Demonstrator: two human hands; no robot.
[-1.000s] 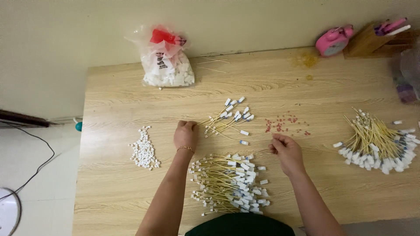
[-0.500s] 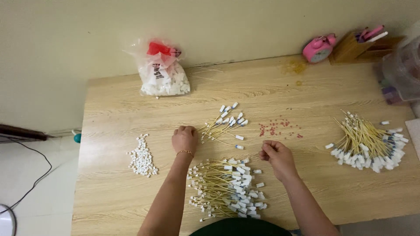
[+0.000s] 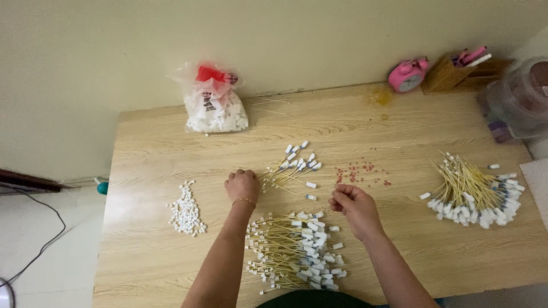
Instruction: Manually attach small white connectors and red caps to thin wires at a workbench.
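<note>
While curled shut beside a small fan of capped sticks, left hand; right hand pinched, probably on something tiny, above the big pile.

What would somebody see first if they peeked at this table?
Probably the big heap of thin yellow sticks with white tips near the table's front edge, between the person's arms. The left hand rests closed beside a smaller bunch of sticks, and the right hand pinches something too small to tell. At the back stands a clear bag of white pieces tied with red.
</note>
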